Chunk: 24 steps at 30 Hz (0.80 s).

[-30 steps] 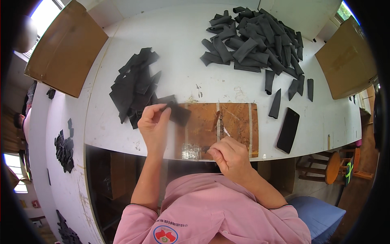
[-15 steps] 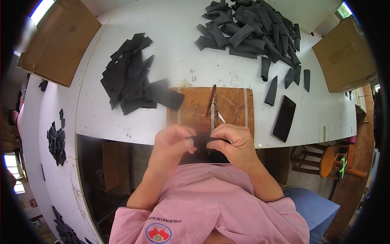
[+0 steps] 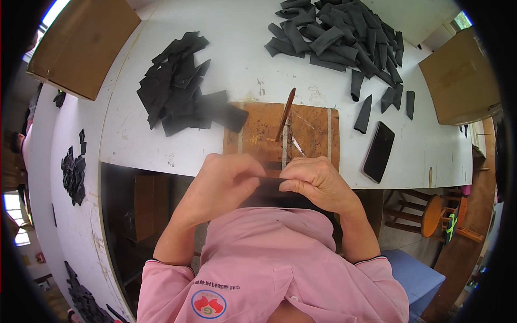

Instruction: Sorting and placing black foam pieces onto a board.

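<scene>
Between my two hands a small black piece of cloth-like material (image 3: 270, 187) is held at the table's near edge. My left hand (image 3: 229, 180) is closed with thumb and fingers pinching its left end. My right hand (image 3: 316, 180) grips the other end, thumb pressed against the fingers. Just beyond them lies a worn brown board (image 3: 315, 132) with pale strips. A slim brown stick (image 3: 286, 114) stands up from it at a slant, and a thin, pale pointed tool (image 3: 298, 147) lies beside the stick. How the piece is folded is hidden by my fingers.
Flat black pieces (image 3: 175, 89) are heaped at the left, some overlapping the board. Tube-like dark pieces (image 3: 344, 40) form a larger pile at the far right. A phone (image 3: 378, 152) lies right of the board. Cardboard boxes (image 3: 83, 46) flank the table; a wooden stool (image 3: 431, 215) stands right.
My left hand has turned and closed more fully on the black piece, which now stretches level between both hands. The whole view has shifted slightly, so the table things appear higher.
</scene>
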Each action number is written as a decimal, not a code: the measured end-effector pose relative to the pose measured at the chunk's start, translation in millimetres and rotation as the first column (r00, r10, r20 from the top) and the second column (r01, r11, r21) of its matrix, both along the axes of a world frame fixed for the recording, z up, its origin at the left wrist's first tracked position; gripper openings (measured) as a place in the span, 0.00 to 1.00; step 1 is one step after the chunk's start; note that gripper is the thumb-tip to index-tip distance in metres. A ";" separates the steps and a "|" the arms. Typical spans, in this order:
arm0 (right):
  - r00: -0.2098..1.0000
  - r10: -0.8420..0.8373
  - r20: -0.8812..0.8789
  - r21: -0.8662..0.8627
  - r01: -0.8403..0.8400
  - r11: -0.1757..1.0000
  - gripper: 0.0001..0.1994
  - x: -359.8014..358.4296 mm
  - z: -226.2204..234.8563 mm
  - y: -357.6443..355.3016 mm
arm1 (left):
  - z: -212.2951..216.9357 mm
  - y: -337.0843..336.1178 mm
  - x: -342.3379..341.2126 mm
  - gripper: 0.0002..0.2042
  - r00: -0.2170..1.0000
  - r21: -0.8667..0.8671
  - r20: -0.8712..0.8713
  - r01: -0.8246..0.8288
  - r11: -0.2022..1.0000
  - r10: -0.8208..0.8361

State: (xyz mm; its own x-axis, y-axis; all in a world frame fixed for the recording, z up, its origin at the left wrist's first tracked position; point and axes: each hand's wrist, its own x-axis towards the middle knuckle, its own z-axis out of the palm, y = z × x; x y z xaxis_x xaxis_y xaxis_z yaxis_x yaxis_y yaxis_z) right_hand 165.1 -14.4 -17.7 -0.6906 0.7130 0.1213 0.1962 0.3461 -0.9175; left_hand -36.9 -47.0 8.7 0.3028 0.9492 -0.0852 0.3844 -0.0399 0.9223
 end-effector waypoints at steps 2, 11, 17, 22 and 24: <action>0.998 0.063 0.026 -0.050 -0.062 0.997 0.06 0.9 -3.0 3.4 | -8.4 -0.4 -0.7 0.01 1.000 -0.010 -0.022 -0.014 1.000 0.014; 0.827 -0.531 -0.185 0.314 0.562 0.766 0.10 -13.9 -12.8 -17.1 | -44.8 -18.1 7.3 0.03 0.618 -0.625 0.580 -0.081 0.777 0.531; 0.877 -0.460 -0.136 0.033 0.469 0.883 0.08 -28.8 -14.5 -28.6 | -38.3 -23.1 36.6 0.02 0.818 -0.108 0.325 -0.467 0.878 0.475; 0.872 -0.472 -0.131 0.239 0.490 0.839 0.07 -36.9 -15.2 -24.1 | -58.1 -25.3 44.2 0.03 0.817 0.246 0.167 -0.576 0.779 0.552; 0.824 -0.544 -0.157 0.083 0.560 0.824 0.05 -41.0 -6.0 -25.6 | -55.1 -22.4 42.9 0.03 0.788 0.188 0.214 -0.613 0.767 0.577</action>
State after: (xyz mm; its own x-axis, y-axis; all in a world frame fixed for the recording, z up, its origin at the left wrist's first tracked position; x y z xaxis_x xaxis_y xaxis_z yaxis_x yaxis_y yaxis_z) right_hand 124.1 -40.0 -23.7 -0.1601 0.9445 0.2869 0.2784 0.3221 -0.9049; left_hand 6.0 -69.4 -46.3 -0.3388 0.9269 0.1612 0.2757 -0.0660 0.9590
